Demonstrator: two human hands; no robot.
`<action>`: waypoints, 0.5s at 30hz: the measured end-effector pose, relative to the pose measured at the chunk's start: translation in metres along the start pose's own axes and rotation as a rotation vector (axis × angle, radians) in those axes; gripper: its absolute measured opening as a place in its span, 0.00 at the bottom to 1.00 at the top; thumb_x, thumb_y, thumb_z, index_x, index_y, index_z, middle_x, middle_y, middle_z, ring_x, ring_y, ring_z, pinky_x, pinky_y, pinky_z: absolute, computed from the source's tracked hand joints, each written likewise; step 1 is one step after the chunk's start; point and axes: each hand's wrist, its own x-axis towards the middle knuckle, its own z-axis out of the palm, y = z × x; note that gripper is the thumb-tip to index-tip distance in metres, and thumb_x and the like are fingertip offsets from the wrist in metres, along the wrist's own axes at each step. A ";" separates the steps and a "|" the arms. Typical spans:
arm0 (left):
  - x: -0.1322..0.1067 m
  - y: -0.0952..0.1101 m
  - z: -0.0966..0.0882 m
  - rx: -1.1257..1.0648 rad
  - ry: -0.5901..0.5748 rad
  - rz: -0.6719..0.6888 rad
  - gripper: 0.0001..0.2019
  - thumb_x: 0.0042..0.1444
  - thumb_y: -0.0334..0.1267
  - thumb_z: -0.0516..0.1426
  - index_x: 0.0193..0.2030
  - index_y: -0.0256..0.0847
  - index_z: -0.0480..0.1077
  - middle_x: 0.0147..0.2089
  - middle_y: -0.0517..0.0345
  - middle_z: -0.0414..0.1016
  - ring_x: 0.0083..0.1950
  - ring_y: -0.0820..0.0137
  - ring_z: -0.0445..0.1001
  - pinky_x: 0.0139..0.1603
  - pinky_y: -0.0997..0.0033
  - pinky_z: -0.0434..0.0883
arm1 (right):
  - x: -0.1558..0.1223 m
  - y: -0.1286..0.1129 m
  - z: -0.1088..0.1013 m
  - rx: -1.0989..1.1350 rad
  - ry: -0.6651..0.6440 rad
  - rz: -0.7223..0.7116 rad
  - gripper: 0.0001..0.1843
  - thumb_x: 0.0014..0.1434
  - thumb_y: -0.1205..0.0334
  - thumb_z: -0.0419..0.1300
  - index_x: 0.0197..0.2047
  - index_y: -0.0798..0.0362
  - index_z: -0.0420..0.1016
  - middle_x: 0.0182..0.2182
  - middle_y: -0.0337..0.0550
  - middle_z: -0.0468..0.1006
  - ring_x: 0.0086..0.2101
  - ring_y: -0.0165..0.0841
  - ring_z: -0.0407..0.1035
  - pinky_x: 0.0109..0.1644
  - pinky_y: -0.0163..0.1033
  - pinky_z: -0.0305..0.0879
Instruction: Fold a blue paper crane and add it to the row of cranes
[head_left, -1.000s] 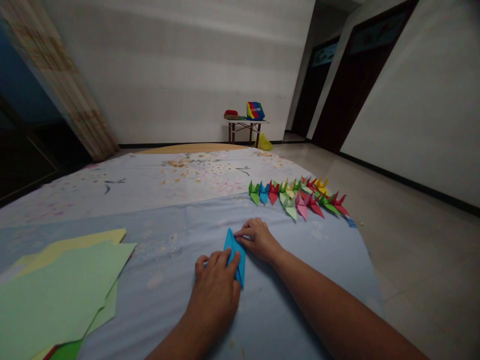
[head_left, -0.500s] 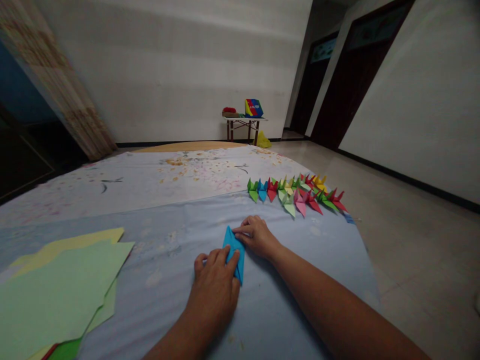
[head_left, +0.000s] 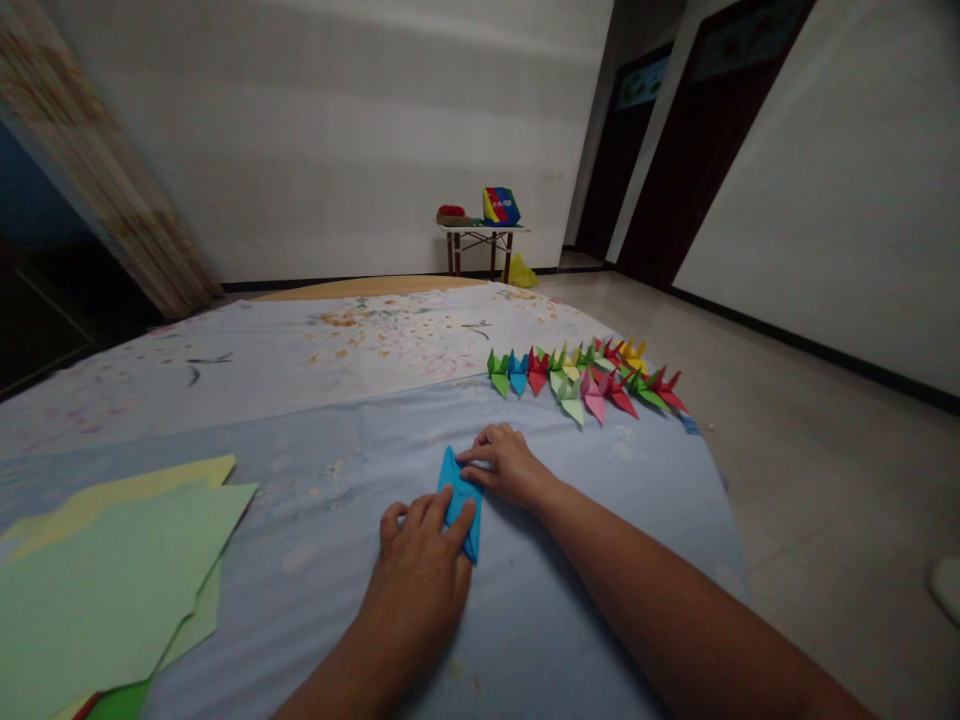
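A bright blue paper folded into a narrow, pointed shape [head_left: 459,500] lies on the pale blue cloth [head_left: 600,540]. My left hand [head_left: 418,565] rests on its lower left side, with the fingertips pressing on the fold. My right hand [head_left: 506,465] comes in from the right and holds its upper end with the fingertips. Part of the paper is hidden under my fingers.
A long row of colourful origami cranes [head_left: 585,382] stands beyond my hands. Loose green and yellow paper sheets [head_left: 112,590] lie at the left. A flowered cloth [head_left: 337,360] spreads farther away, and a small table [head_left: 480,230] stands by the wall.
The whole scene has shifted slightly left and up in view as my head moved. My hands remain on the blue paper, with no clear change in their grip.
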 end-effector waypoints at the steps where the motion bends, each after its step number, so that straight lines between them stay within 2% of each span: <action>1: 0.000 0.000 -0.002 0.004 -0.011 0.009 0.24 0.54 0.34 0.48 0.60 0.48 0.62 0.62 0.49 0.62 0.61 0.57 0.59 0.59 0.49 0.47 | 0.000 0.000 0.000 -0.005 -0.003 0.002 0.13 0.54 0.55 0.62 0.45 0.42 0.76 0.39 0.42 0.70 0.43 0.35 0.60 0.45 0.42 0.51; 8: -0.001 -0.007 -0.009 0.018 -0.070 0.067 0.25 0.55 0.33 0.48 0.61 0.52 0.60 0.63 0.50 0.61 0.60 0.58 0.60 0.59 0.48 0.48 | 0.000 0.001 -0.001 -0.021 -0.020 -0.012 0.14 0.55 0.54 0.61 0.46 0.42 0.75 0.39 0.43 0.70 0.43 0.35 0.59 0.44 0.42 0.51; 15: 0.000 -0.009 -0.010 0.031 -0.114 0.101 0.27 0.52 0.32 0.50 0.61 0.53 0.60 0.64 0.46 0.59 0.61 0.54 0.58 0.57 0.46 0.51 | -0.001 0.001 -0.001 -0.034 -0.010 -0.017 0.14 0.56 0.54 0.61 0.46 0.42 0.75 0.40 0.43 0.70 0.43 0.36 0.59 0.44 0.42 0.50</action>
